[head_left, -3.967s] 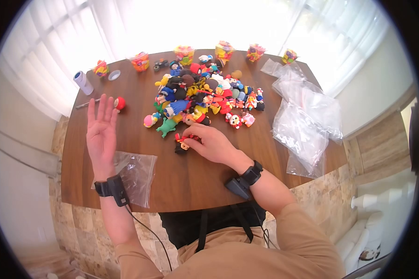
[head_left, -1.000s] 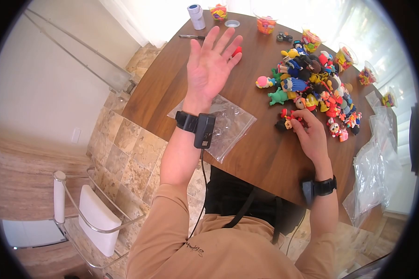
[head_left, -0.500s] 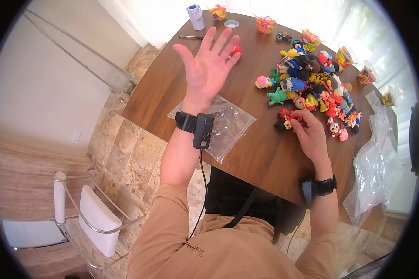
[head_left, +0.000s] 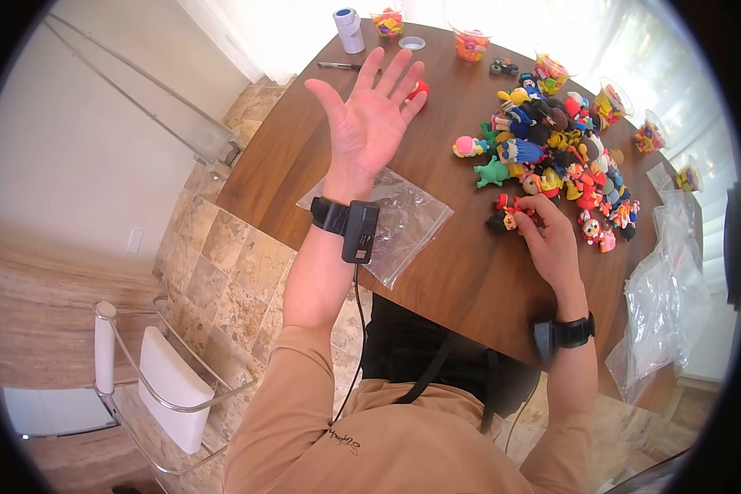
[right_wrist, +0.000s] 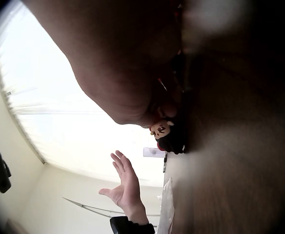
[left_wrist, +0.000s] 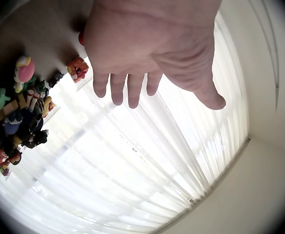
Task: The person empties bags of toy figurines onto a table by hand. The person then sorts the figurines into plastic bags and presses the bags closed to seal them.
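Note:
My left hand (head_left: pixel 370 123) is raised, palm up, with its fingers spread and nothing in it; the left wrist view shows the same hand (left_wrist: pixel 150 53) before the curtains. Thumb and fingers of my right hand (head_left: pixel 552 243) pinch a small figurine with black hair and red clothing (head_left: pixel 509 221), low at the tabletop. In the right wrist view its face and dark hair (right_wrist: pixel 168 136) stick out beyond the fingertips of the right hand (right_wrist: pixel 128 83). Just behind that hand lies a heap of colourful figurines (head_left: pixel 564 148). A flat clear bag (head_left: pixel 407 222) lies beside my left wrist.
Clear cups of colourful pieces (head_left: pixel 471 43) line the table's far edge. A white cylinder (head_left: pixel 348 31), a pen (head_left: pixel 337 65), a round lid (head_left: pixel 412 42) and a red item (head_left: pixel 418 89) lie beyond my left hand. More clear bags (head_left: pixel 663 288) are at the right. A chair (head_left: pixel 173 387) stands left.
The head view has turned left since the oldest frame. My left thumb has swung outward, away from the fingers. The right hand keeps its pinch on the figurine.

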Tool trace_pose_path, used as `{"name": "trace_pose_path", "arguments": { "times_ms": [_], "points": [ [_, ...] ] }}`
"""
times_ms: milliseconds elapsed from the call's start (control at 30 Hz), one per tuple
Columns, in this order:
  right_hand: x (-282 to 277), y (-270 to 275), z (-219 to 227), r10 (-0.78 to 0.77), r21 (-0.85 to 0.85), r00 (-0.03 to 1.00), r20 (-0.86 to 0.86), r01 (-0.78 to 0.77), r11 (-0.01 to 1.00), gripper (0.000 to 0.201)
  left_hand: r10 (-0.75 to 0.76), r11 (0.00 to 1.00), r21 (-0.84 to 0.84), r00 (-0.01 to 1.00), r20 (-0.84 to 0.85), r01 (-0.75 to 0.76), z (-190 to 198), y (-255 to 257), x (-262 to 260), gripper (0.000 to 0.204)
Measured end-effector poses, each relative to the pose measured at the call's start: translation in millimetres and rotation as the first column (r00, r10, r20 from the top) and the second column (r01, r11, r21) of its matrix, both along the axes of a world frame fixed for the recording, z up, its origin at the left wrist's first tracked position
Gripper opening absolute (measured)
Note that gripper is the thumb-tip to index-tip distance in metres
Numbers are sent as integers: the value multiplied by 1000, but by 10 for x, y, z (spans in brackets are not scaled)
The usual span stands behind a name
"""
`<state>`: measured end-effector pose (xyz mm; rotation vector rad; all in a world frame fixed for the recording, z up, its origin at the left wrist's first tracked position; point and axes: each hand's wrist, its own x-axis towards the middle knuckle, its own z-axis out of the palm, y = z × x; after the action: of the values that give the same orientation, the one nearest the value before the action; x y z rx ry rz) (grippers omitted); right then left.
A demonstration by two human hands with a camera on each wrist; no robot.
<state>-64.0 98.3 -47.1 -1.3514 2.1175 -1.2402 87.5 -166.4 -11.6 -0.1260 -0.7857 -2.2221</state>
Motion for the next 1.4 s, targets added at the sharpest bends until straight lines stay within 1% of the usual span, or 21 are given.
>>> {"name": "trace_pose_path", "arguments": {
  "times_ms": [233,433,500,533,600,633,667,700,733,800,933,1000,1033,1067,1100,1133,1167,1200,1300,1400],
  "points": [
    [7,-3,10,-5,0,1000,7,5,1000,17,-3,1000,16,1000,-10,3,0,-9,-5,108],
    [11,-1,24,-2,5,1000,-4,2,1000,17,29,999,34,999,18,-29,27,16,4,112],
    [8,-1,18,0,-3,1000,-4,0,1000,17,-35,998,45,998,-57,38,-6,-16,4,107],
    [8,-1,12,2,-10,1000,-3,-2,1000,17,-36,998,45,998,-57,39,-24,-31,0,107],
    [6,-1,1,3,-13,1000,1,-3,1000,17,-24,999,27,998,-64,25,-34,-37,-4,67],
    [3,-1,-1,5,-17,1000,4,-5,1000,17,-25,999,27,998,-64,27,-51,-39,-5,67],
    [1,0,1,3,-16,1000,4,-3,1000,17,8,999,-38,1000,-19,-8,-62,-33,-6,58],
    [4,0,4,0,-13,1000,5,0,1000,17,43,994,-104,999,24,-40,-72,-29,-7,62],
    [6,0,7,-2,-11,1000,6,2,1000,17,42,994,-104,999,23,-39,-78,-31,-7,62],
    [8,0,7,-6,-9,1000,4,6,1000,18,11,1000,-16,1000,28,-10,-38,-17,-1,82],
    [13,5,8,-10,-11,1000,-1,10,1000,18,14,998,-55,999,30,-12,-55,-26,0,84],
    [14,7,9,-12,-10,1000,0,12,1000,18,19,1000,5,999,31,-19,-31,-9,0,63],
    [13,7,11,-12,-9,1000,0,12,1000,18,18,1000,5,999,31,-18,-90,-56,-7,63],
    [13,7,11,-13,-9,1000,0,13,1000,18,2,995,-98,1000,-16,-4,-127,-99,-13,39],
    [15,6,12,-9,-15,1000,3,9,1000,18,-18,980,-199,998,-61,5,-170,-133,-16,26],
    [16,6,13,-6,-20,1000,6,6,1000,18,-19,980,-199,998,-60,7,-218,-158,-22,26],
    [18,8,16,-7,-20,1000,6,7,1000,18,21,992,-121,1000,-11,-22,-147,-105,-20,25],
    [20,9,22,-8,-13,1000,7,8,1000,18,57,998,-43,998,40,-55,-107,-72,-17,37],
    [18,7,24,-7,-5,1000,5,7,1000,18,34,996,-80,999,24,-32,-117,-82,-18,38],
    [23,5,33,-6,-3,1000,3,6,1000,18,33,996,-79,999,21,-32,-110,-79,-17,38]
  ]
}}
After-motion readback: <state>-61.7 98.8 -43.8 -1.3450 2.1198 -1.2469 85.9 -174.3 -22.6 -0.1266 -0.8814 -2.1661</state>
